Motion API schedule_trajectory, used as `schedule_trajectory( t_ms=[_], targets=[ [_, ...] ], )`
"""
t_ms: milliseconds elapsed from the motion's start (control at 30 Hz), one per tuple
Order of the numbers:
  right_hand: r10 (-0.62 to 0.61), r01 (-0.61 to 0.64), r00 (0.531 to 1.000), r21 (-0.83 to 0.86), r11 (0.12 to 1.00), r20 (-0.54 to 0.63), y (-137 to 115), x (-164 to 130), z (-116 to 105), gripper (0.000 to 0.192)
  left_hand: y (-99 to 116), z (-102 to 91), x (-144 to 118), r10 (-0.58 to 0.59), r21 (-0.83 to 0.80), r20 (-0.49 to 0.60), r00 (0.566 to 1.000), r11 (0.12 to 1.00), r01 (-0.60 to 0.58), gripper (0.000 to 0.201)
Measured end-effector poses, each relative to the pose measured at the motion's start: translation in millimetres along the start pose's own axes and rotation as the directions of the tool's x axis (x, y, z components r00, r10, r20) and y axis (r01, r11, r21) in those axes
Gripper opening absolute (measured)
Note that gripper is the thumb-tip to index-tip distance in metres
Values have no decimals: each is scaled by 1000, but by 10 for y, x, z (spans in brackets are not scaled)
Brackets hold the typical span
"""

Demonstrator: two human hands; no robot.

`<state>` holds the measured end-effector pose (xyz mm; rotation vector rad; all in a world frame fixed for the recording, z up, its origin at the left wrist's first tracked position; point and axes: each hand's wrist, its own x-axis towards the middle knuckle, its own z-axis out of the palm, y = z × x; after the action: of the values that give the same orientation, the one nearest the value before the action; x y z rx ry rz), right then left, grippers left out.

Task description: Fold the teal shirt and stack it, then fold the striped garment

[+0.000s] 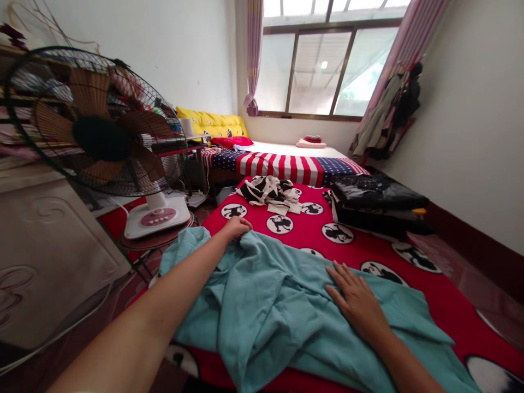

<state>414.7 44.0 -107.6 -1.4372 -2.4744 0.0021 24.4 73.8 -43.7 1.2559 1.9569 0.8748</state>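
A crumpled teal garment (278, 305) lies spread over the near part of a bed with a red cartoon-print cover (368, 245). My left hand (236, 227) reaches forward and pinches the garment's far left edge. My right hand (355, 297) rests flat on the cloth at the right, fingers spread, pressing it down.
A black-and-white patterned garment (270, 194) lies bunched farther up the bed. Folded black clothes (374, 199) are stacked at the right. A striped flag-print blanket (286, 164) covers the far end. A standing fan (98, 123) is close on the left, beside a cabinet (45, 256).
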Motion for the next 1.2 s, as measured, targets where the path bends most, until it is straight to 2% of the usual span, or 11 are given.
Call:
schedule_trajectory(
  t_ms=[100, 200, 333, 433, 633, 733, 800, 867, 1033, 1133, 1200],
  targets=[
    [-24, 32, 995, 82, 996, -98, -92, 35, -75, 42, -180, -29, -92, 35, -186, -4, 999, 982, -35, 21],
    [-127, 162, 976, 198, 967, -177, -444, 76, -205, 34, -315, -66, -139, 58, -346, -39, 998, 936, -68, 21],
    [-333, 343, 939, 321, 883, -86, -1091, 159, -306, 53, -406, -106, -134, 80, -460, -36, 996, 884, -87, 30],
    [-457, 434, 889, 297, 851, 10, -1384, 252, -309, 57, -439, -116, -121, 107, -489, -7, 994, 867, -97, 33],
    [-512, 475, 856, 275, 836, 78, -1491, 313, -379, 35, -502, -78, -99, 156, -503, -3, 988, 854, -136, 37],
    [-620, 566, 781, 339, 751, 68, -1562, 261, -408, 43, -502, -57, -107, 174, -497, -10, 985, 853, -156, 39],
    [-676, 590, 733, 425, 687, 77, -1626, 218, -408, 32, -491, -46, -121, 187, -484, -15, 982, 858, -171, 40],
    [-668, 531, 742, 553, 642, 62, -1685, 175, -418, 24, -478, -40, -134, 199, -461, -29, 980, 867, -190, 41],
    [-463, 159, 882, 871, 466, 86, -1714, 83, -567, 21, -447, -77, -158, 219, -361, -82, 972, 903, -234, 44],
    [-440, -14, 882, 944, 329, 166, -1653, 62, -621, 25, -427, -142, -179, 231, -233, -81, 969, 941, -244, 41],
    [-453, -63, 865, 942, 330, 217, -1611, 50, -609, 25, -416, -177, -204, 245, -102, -77, 966, 962, -252, 33]
  ],
)
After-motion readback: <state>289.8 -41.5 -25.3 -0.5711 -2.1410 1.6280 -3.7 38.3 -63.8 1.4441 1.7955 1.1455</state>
